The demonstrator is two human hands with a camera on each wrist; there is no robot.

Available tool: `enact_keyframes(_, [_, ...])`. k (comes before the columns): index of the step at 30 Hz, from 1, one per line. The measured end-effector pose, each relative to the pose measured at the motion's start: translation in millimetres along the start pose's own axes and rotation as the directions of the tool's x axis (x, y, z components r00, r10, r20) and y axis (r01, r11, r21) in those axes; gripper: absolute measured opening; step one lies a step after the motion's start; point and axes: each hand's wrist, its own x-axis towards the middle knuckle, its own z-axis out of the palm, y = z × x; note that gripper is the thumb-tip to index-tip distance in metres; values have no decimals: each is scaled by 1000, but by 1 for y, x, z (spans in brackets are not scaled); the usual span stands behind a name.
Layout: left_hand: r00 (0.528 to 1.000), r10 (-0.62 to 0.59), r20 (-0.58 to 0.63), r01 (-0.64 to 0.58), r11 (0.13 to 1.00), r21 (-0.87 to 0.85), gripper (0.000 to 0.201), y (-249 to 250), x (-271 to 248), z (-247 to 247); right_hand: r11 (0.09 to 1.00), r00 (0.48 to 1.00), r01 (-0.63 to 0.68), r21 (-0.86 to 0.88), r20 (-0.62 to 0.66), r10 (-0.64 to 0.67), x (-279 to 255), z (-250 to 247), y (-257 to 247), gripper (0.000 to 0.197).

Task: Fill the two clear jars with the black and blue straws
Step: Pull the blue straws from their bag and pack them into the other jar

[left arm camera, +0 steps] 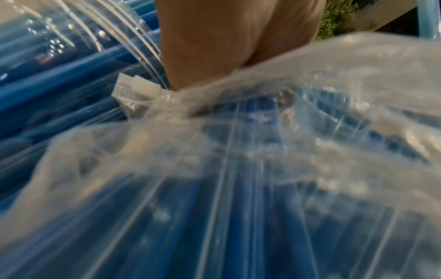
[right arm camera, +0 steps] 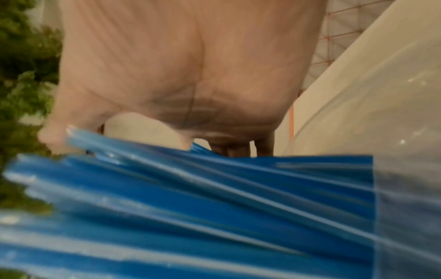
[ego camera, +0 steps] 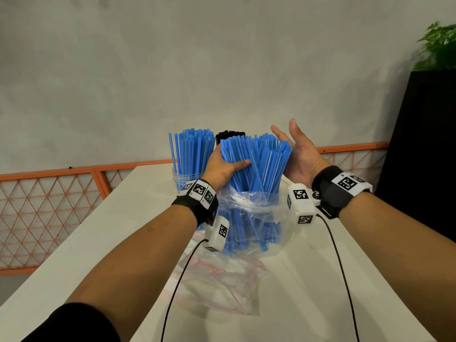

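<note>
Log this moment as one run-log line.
left hand: grips blue straws | right hand: open beside them | bag: round bundle's lower part | jar: holds blue straws

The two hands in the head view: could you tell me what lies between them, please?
A fanned bundle of blue plastic straws fills the gap, standing in a crumpled clear plastic bag. The left hand grips it; the right hand is open beside it, as the head view shows.
</note>
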Motion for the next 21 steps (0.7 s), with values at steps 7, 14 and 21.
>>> enact_keyframes(7, [997, 28, -67, -24, 998, 63, 61, -1, 2, 4, 997, 994, 16, -80, 111, -7, -15, -16, 7, 149])
enact_keyframes(14, [992, 38, -120, -32, 998, 51, 47, -4, 3, 12, 909, 992, 123, -398, 35, -118, -22, 2, 32, 144])
enact_keyframes(21, [998, -2, -62, 3, 1000, 24, 49, -4, 0, 16, 899, 962, 181, -399, -118, -246, -11, 15, 48, 152])
